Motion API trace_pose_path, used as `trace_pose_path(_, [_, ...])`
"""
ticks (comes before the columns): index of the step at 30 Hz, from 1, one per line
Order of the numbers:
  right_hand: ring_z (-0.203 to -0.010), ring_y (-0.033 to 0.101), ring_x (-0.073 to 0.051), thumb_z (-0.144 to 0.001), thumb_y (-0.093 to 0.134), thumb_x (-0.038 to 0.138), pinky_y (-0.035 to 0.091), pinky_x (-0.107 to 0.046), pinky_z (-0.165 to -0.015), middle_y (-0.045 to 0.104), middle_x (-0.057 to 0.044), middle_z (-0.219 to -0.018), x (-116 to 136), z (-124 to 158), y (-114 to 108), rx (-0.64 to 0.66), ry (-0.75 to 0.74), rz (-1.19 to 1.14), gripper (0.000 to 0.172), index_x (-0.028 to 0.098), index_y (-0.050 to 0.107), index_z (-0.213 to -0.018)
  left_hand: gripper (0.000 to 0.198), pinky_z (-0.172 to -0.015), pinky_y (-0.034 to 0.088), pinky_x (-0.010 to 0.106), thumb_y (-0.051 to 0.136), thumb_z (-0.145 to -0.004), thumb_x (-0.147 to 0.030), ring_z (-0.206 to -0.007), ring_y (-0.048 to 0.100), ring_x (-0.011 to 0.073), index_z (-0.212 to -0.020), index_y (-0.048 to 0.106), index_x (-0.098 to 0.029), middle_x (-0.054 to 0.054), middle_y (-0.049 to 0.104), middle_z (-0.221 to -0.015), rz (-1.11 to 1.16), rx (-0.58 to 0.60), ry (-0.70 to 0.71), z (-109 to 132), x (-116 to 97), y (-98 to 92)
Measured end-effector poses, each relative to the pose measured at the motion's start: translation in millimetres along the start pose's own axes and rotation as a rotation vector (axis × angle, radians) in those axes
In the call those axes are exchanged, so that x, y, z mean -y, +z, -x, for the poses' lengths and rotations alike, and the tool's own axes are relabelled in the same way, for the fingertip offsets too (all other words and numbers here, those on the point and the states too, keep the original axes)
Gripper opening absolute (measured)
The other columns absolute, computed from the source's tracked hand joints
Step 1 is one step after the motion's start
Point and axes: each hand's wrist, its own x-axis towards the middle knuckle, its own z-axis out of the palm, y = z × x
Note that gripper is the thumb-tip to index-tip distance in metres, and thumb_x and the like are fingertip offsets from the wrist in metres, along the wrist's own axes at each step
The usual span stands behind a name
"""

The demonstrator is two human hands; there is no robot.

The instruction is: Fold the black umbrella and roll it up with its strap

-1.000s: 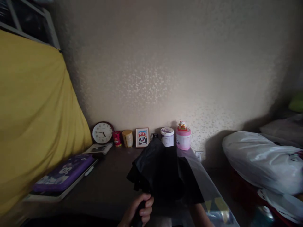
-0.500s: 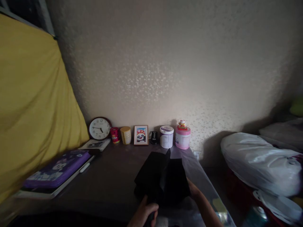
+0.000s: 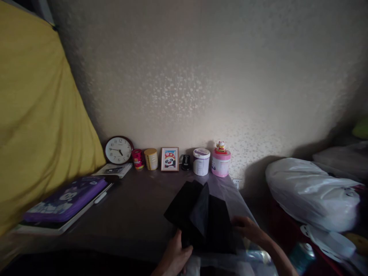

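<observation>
A black folded umbrella [image 3: 198,216] lies over the near right part of a dark desk [image 3: 135,211], its loose cloth fanned toward the wall. My left hand [image 3: 175,256] is closed at its near end, with the thumb up against the cloth. On the umbrella's right edge rests my right hand [image 3: 245,227], fingers curled on the black cloth. A clear plastic sheet [image 3: 227,191] lies under the umbrella and hangs off the desk's right edge.
Along the wall stand a round clock [image 3: 118,150], a red tin [image 3: 137,159], a yellow jar [image 3: 151,158], a panda picture [image 3: 169,158], a white tub [image 3: 201,161] and a pink tub [image 3: 220,163]. A purple case [image 3: 66,199] lies left beside a yellow cloth [image 3: 34,126]. White bags [image 3: 310,195] sit right.
The umbrella has come down from a raised tilt onto the desk and its cloth is more gathered. My right hand has come out to its right edge. The view has tipped slightly upward.
</observation>
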Motion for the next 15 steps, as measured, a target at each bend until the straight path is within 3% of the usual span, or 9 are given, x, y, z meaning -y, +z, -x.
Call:
trace_pose_path(4, [-0.073, 0.061, -0.021, -0.062, 0.055, 0.026, 0.048, -0.03, -0.07, 0.069, -0.002, -0.071, -4.4, 16.2, -5.6, -0.08, -0.006, 0.009, 0.018, 0.02, 0.069, -0.07, 0.057, -0.037, 0.032, 0.022, 0.063, -0.065, -0.027, -0.031, 0.042, 0.0094, -0.119, 0.042, -0.021, -0.006, 0.057, -0.057, 0.019, 0.024, -0.002, -0.6, 6.7, -0.4])
trace_pose_path(9, [-0.072, 0.062, -0.021, -0.061, 0.054, 0.025, 0.048, -0.029, -0.067, 0.069, -0.002, -0.075, -12.5, 33.8, 2.7, -0.162, -0.005, -0.029, 0.021, 0.021, 0.068, -0.076, 0.048, -0.035, 0.033, 0.02, 0.053, -0.073, -0.036, -0.034, 0.044, 0.0105, -0.118, 0.041, -0.023, -0.008, 0.05, -0.052, 0.091, 0.105, -0.011, 3.8, 10.0, -6.8])
trace_pose_path(15, [-0.068, 0.06, -0.02, -0.054, 0.043, 0.018, 0.047, -0.029, -0.067, 0.065, -0.003, -0.067, -20.2, 46.7, -0.9, -0.216, -0.028, 0.229, 0.021, 0.022, 0.063, -0.058, 0.057, -0.031, 0.03, 0.019, 0.053, -0.073, -0.035, -0.031, 0.041, 0.0097, -0.125, 0.033, -0.02, -0.009, 0.049, -0.05, 0.033, 0.029, -0.028, 4.0, 5.2, -0.5])
